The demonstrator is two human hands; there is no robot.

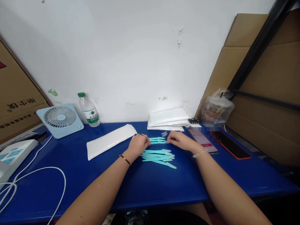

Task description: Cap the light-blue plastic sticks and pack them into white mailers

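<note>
Several teal sticks (156, 155) lie heaped nearest the person, and just beyond, the left hand (138, 143) pinches a separate stick (157, 142) by its end while the right hand (179, 139) pinches a clear cap (166, 142) at its tip, which a skewed push could knock into the loose clear pieces (164, 133) behind.

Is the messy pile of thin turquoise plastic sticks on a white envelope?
No, the pile of thin turquoise plastic sticks lies right on the smooth blue tabletop.
</note>
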